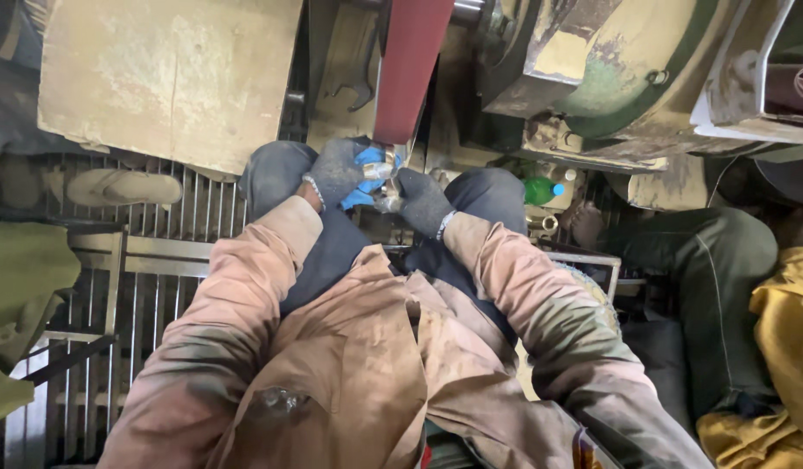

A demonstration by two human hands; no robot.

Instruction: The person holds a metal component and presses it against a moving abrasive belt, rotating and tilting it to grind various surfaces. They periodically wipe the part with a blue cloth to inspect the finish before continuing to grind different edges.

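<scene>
Both gloved hands, left (pixel 334 171) and right (pixel 421 201), fingers pinching a metal part (pixel 382 172) against belt (pixel 410 61) at 12 o'clock; steady, light pressure advisable.

Dim, soft light; edges stretched, slightly blurred.

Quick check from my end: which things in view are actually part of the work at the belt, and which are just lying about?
In use:
left hand, gloved
right hand, gloved
small metal part, held by both hands
red sanding belt, part held at its lower end

Lying about:
green bottle
sandal
worn board
metal grating
</scene>
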